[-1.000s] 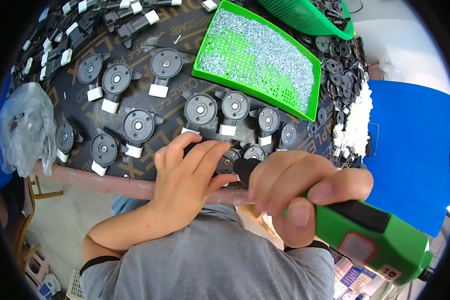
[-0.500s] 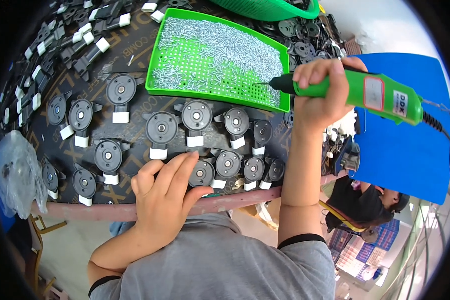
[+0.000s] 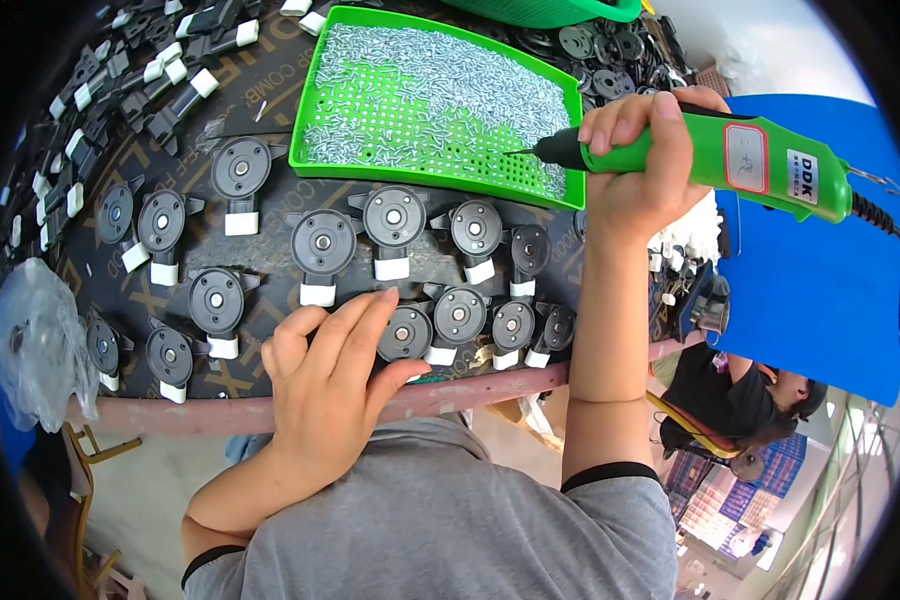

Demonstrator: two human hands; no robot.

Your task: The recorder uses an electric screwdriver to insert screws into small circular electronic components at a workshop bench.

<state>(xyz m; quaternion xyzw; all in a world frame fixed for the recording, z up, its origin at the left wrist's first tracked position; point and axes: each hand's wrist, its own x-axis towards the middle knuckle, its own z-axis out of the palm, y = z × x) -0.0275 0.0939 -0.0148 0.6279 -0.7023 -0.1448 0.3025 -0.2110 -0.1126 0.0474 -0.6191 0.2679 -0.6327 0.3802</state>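
Observation:
In my right hand [image 3: 638, 165] is a green electric screwdriver [image 3: 715, 160], my fingers wrapped round its body. The thin bit at its black nose hangs over the near right part of a green perforated tray [image 3: 440, 184] of small silver screws [image 3: 420, 85]. Whether a screw sits on the bit is too small to tell. My left hand [image 3: 328, 375] lies at the table's near edge, fingers and thumb on either side of a black round part [image 3: 406, 332]; its lower end is hidden by the thumb. Several similar black discs with white end caps [image 3: 324, 243] lie around it.
Loose black pieces with white ends [image 3: 180, 105] are heaped at the far left. A clear plastic bag [image 3: 40, 345] lies at the left edge. Black discs [image 3: 610, 60] pile up beyond the tray, beside a green basket [image 3: 545, 10]. A blue sheet [image 3: 810, 290] lies right; another person [image 3: 735, 400] is beyond.
The screwdriver's bit has shifted slightly up and left over the tray relative to the picture. My left hand stays around the same black round part. The whole view has moved a little.

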